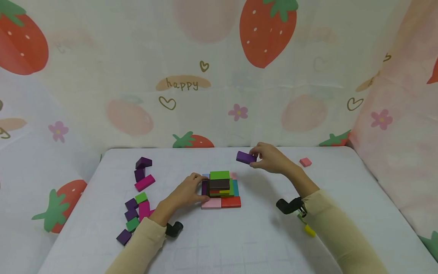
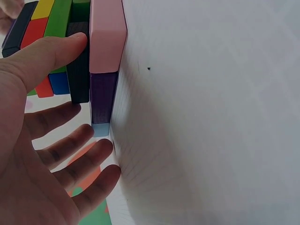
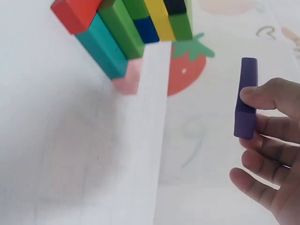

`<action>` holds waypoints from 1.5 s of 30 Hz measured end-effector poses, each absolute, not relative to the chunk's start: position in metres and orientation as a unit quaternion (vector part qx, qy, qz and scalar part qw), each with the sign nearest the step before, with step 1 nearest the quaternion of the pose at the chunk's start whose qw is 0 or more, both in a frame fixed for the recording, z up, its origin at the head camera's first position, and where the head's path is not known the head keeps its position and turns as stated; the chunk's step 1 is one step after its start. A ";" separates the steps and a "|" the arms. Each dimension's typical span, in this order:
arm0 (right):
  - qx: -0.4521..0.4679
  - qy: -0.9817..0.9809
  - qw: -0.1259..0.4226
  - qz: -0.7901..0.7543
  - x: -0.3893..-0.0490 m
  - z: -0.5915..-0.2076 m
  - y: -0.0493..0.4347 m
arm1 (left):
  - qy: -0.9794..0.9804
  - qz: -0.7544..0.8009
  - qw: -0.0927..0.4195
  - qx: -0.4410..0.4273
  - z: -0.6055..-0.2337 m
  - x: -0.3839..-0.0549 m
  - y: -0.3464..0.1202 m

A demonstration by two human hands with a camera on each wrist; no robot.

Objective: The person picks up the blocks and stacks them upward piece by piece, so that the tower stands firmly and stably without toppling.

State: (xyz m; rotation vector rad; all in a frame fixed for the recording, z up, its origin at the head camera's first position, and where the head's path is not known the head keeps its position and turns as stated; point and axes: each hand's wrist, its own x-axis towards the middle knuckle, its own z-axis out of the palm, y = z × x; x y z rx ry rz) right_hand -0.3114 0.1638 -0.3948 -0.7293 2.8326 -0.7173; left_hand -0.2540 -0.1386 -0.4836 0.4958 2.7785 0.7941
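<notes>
- Holding a purple block [image 1: 245,157] above the tabletop [image 1: 260,243], upper middle of the head view, with the right hand [image 1: 268,158]; thumb and fingers clamped on it, well apart from the stack [image 1: 219,175] at mid-frame.
- Pinching a dark block [image 2: 78,79] in that stack's left side with thumb and forefinger of the left hand [image 1: 187,190], other fingers spread apart.
- Reaching past loose blocks [image 1: 145,183] in purple, magenta and green at left of frame.
- Farther off, at right: a small pink block [image 1: 305,162].
</notes>
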 end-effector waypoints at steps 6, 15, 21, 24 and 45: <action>-0.279 0.930 0.086 -0.223 -0.308 -0.393 0.131 | 0.942 0.269 0.101 0.172 -0.485 -0.254 -0.140; -0.334 0.916 0.109 -0.196 -0.303 -0.398 0.096 | 0.941 0.271 0.106 0.172 -0.484 -0.255 -0.140; -0.332 0.917 0.127 -0.181 -0.303 -0.405 0.087 | 0.940 0.273 0.106 0.172 -0.483 -0.253 -0.139; -0.331 0.918 0.130 -0.178 -0.302 -0.407 0.086 | 0.940 0.273 0.105 0.174 -0.482 -0.253 -0.139; -0.294 0.900 0.145 -0.288 -0.300 -0.422 0.115 | 0.945 0.264 0.100 0.167 -0.485 -0.254 -0.139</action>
